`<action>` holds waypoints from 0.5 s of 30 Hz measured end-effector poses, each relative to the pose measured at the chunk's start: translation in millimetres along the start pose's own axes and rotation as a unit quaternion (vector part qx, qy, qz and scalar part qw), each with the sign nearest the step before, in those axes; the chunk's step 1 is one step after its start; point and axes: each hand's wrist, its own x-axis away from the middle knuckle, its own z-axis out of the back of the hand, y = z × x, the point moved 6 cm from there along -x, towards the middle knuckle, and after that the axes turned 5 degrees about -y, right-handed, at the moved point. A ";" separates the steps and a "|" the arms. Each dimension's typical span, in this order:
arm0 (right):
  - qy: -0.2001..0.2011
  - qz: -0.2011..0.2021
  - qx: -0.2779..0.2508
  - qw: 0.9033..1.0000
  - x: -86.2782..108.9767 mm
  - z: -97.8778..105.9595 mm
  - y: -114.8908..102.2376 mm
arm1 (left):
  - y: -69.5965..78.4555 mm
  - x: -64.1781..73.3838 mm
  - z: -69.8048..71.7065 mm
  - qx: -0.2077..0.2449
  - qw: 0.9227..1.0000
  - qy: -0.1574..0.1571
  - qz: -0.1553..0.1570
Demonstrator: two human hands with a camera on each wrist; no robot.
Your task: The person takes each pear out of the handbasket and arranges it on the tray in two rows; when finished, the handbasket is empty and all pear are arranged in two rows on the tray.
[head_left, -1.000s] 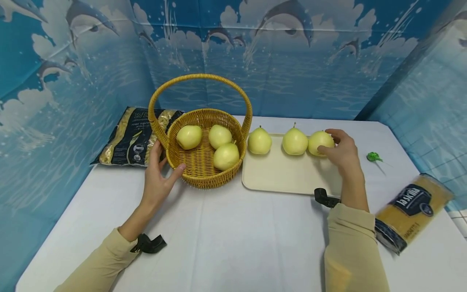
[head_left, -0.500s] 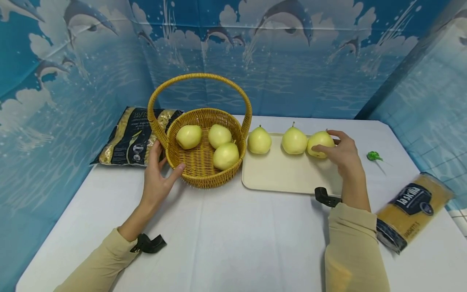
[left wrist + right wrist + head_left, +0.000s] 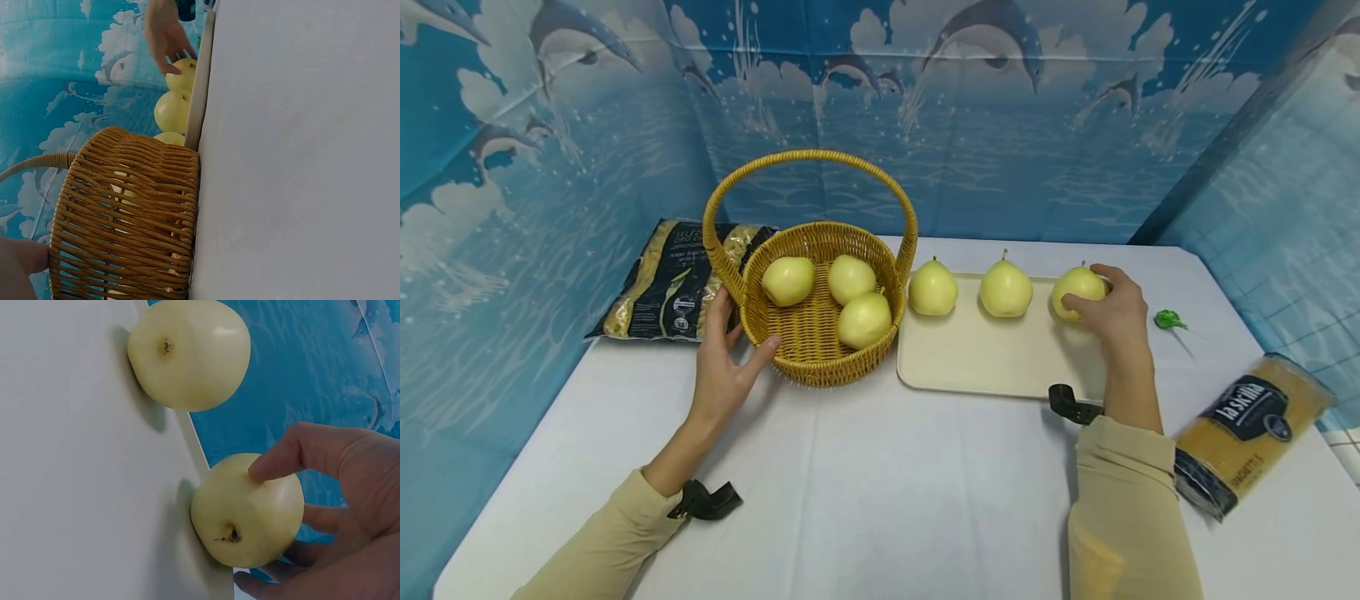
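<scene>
- The right grip (image 3: 1117, 312) is pinching a pale green pear (image 3: 1076, 289), its thumb pressing the near face and its fingers curling round the far right side.
- That pear is lying at the back right of the cream tray (image 3: 973, 360); its stem is pointing toward the back wall (image 3: 1000, 183) and its blossom end toward the person, so its long axis is running front to back.
- The middle pear (image 3: 1006, 292) and left pear (image 3: 933, 288) are pointing the same way, standing apart from it along the back edge.
- The left grip (image 3: 722, 364) is clamping the wicker basket's (image 3: 831, 374) left side, thumb touching the rim; three more pears (image 3: 864, 322) are lying inside.
</scene>
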 end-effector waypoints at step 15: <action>0.072 0.079 -0.320 0.941 22.2 9.7 -51.2 | 0.0 0.8 -0.2 -0.002 1.000 0.000 0.002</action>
